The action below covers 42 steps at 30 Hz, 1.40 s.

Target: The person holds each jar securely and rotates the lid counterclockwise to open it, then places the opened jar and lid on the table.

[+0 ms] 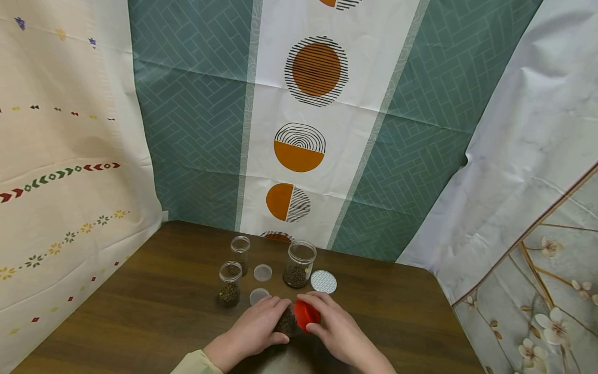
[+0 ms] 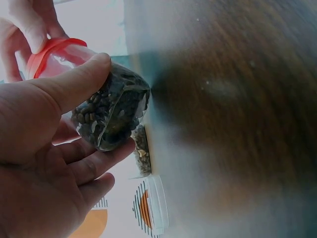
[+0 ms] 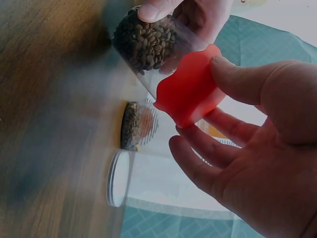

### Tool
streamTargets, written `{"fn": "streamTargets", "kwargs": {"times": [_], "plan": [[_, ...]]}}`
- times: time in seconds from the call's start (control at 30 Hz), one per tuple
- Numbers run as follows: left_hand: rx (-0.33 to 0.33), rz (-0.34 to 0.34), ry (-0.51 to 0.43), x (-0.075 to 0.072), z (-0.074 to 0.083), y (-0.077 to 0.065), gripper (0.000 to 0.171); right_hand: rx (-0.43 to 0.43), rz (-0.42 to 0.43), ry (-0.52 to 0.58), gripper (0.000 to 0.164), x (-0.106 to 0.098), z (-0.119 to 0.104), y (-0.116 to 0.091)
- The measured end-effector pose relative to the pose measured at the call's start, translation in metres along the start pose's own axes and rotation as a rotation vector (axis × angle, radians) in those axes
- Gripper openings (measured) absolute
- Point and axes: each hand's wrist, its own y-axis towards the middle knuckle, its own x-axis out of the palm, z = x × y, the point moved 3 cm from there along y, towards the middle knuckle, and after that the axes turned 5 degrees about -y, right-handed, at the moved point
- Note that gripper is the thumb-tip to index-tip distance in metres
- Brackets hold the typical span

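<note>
My left hand grips a clear jar holding dark brown beans or pellets; their exact kind cannot be told. The jar lies tilted, its base near the tabletop and its mouth end toward my right hand. Over that mouth end sits a red lid with a wavy edge. The thumb and fingers of my right hand hold the lid by its sides. Fingers hide part of the jar in the head view, where its dark contents show between the hands.
Behind the hands stand two small lidless jars and a wider lidless jar, all partly filled with brown pieces. Two translucent lids and a patterned white lid lie on the wooden table. Fabric curtains surround it.
</note>
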Motion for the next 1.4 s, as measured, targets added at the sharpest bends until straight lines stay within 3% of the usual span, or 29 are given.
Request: {"fn": "streamTargets", "kwargs": {"times": [1.13,1.4], "plan": [[-0.007,0.006,0.006,0.000,0.001,0.000,0.071,0.080,0.068,0.004,0.062,-0.023,0.008,-0.017],[-0.031,-0.023,-0.013,-0.002,0.001,0.000,0.072,0.099,0.091,-0.008,0.063,-0.028,0.015,-0.024]]}}
